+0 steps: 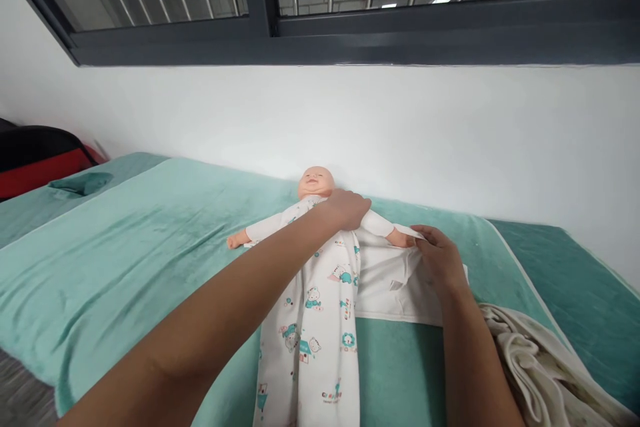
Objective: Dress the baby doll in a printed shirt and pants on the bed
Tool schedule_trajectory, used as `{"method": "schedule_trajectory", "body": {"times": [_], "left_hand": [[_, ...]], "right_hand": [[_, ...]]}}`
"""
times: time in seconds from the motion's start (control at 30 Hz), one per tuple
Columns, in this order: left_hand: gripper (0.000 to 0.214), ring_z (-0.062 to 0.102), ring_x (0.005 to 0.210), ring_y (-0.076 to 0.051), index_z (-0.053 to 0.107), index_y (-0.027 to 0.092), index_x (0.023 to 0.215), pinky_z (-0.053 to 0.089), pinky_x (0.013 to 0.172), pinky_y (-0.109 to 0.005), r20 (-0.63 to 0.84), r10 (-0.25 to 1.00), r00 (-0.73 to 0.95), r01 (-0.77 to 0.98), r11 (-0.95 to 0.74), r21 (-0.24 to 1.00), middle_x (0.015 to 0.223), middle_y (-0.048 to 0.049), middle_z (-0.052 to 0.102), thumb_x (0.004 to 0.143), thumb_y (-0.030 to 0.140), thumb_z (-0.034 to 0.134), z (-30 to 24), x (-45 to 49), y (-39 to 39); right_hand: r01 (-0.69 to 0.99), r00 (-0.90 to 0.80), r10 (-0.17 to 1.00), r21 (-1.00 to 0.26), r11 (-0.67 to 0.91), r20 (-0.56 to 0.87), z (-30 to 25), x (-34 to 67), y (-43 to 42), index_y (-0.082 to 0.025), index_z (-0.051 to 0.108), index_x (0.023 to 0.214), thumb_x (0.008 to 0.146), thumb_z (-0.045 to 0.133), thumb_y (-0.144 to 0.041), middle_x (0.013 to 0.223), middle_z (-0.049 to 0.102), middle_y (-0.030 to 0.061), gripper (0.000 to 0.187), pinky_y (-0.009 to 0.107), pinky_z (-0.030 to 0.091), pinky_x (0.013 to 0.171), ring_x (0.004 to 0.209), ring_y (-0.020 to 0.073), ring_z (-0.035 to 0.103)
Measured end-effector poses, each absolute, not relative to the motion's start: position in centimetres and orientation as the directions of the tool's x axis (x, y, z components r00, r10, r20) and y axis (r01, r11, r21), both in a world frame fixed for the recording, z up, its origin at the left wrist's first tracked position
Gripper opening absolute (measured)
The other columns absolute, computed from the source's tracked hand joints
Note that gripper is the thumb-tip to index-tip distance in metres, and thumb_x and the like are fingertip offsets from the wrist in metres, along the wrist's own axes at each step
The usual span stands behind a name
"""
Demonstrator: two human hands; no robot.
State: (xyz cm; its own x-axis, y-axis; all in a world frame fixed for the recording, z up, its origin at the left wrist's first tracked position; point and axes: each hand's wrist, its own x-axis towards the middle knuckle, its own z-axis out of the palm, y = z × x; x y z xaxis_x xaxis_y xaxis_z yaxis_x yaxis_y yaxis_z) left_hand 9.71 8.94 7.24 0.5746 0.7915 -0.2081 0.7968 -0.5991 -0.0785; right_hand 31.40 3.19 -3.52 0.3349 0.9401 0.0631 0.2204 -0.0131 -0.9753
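Note:
A baby doll (316, 181) lies on its back with both arms spread, dressed in white clothing (320, 320) with teal and pink cartoon prints. My left hand (350, 209) is closed at the doll's shoulder on the right side, and its fingertips are mostly hidden. Beside the doll's hand (400, 238), my right hand (440, 257) pinches the edge of a white cloth garment (385, 280). That garment lies spread beside the doll and partly under its arm. On the left side, the doll's other hand (239, 239) shows past a white sleeve.
Teal soft sheeting (150, 240) covers the bed, which meets a white wall (225, 113) under a dark-framed window (350, 40). A crumpled cream cloth (535, 360) lies at the lower right. A black and red object (45, 167) stands at the far left.

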Motion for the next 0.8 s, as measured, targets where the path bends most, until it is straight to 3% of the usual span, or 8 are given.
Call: {"method": "schedule_trajectory", "body": {"times": [0.2,0.5,0.73,0.8], "left_hand": [[0.037,0.066,0.096,-0.028,0.057,0.020,0.115,0.051,0.076,-0.037,-0.212,0.792,0.572,0.800,-0.596,-0.065,0.111,-0.0133,0.068,0.078,0.019,0.061,7.2,9.1,8.9],[0.037,0.066,0.093,-0.029,0.056,0.020,0.116,0.051,0.075,-0.040,-0.234,0.777,0.585,0.789,-0.612,-0.056,0.108,-0.0131,0.069,0.080,0.018,0.056,6.7,9.7,8.4],[0.033,0.067,0.097,-0.031,0.057,0.019,0.116,0.052,0.077,-0.042,-0.238,0.746,0.623,0.764,-0.644,-0.019,0.108,-0.0130,0.070,0.082,0.019,0.055,5.2,11.3,7.6],[0.032,0.067,0.098,-0.031,0.058,0.019,0.114,0.052,0.077,-0.041,-0.227,0.743,0.630,0.760,-0.650,-0.017,0.108,-0.0127,0.070,0.083,0.019,0.055,4.8,11.6,7.7]], "right_hand": [[-0.022,0.382,0.924,-1.000,-0.014,-0.022,-3.2,31.4,2.8,-0.020,0.069,0.092,0.061,0.070,-0.027,0.084,0.073,0.0033,0.032,0.026,0.049,0.058,0.069,0.0172,0.065],[-0.247,0.313,0.937,-0.966,-0.077,-0.154,-2.9,31.5,2.8,-0.022,0.069,0.094,0.056,0.074,-0.021,0.079,0.072,0.0013,0.038,0.025,0.052,0.059,0.069,0.0169,0.067],[-0.249,0.241,0.949,-0.958,-0.143,-0.204,-3.9,31.6,4.0,-0.023,0.065,0.090,0.064,0.062,-0.030,0.081,0.071,0.0033,0.027,0.030,0.056,0.063,0.074,0.0199,0.068],[-0.156,0.275,0.952,-0.983,-0.093,-0.134,-4.1,31.7,4.2,-0.024,0.064,0.087,0.065,0.060,-0.031,0.079,0.071,0.0047,0.023,0.032,0.057,0.064,0.074,0.0214,0.069]]}}
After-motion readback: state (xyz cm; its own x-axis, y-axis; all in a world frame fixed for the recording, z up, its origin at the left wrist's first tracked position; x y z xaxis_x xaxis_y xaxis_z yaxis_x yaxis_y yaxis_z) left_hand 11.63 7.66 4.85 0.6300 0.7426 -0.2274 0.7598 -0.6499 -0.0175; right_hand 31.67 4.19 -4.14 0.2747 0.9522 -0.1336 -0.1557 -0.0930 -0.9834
